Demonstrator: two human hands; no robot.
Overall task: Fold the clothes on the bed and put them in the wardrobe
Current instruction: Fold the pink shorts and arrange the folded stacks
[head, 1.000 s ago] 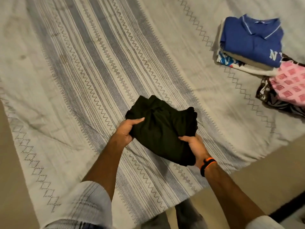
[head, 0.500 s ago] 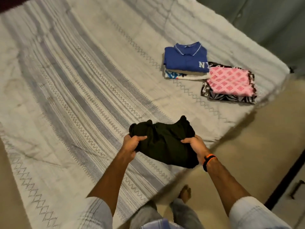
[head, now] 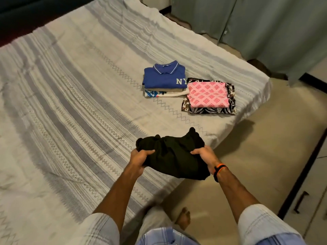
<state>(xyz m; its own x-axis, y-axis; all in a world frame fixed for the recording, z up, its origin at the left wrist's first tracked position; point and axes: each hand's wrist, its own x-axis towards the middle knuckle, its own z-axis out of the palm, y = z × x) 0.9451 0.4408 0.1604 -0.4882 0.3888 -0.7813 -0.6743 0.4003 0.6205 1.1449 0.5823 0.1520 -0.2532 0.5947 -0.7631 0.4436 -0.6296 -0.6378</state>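
A folded black garment (head: 174, 156) is held up over the near edge of the bed (head: 74, 106). My left hand (head: 139, 160) grips its left end and my right hand (head: 206, 157) grips its right end; an orange and black band sits on the right wrist. Farther back on the bed lie two piles of folded clothes: a blue polo shirt (head: 163, 76) on top of a few other pieces, and a pink patterned garment (head: 207, 94) on black-and-white printed ones.
The bed has a white cover with grey stripes. Grey-green curtains (head: 265, 23) hang at the back right. A pale cabinet door with a dark handle (head: 300, 201) stands at the right. Tan floor (head: 256, 147) runs between bed and cabinet; my bare foot (head: 184, 218) shows below.
The black garment has been lifted off the bed and carried right toward the bed's edge. The view has swung up and right, so both clothes piles and the curtains now show.
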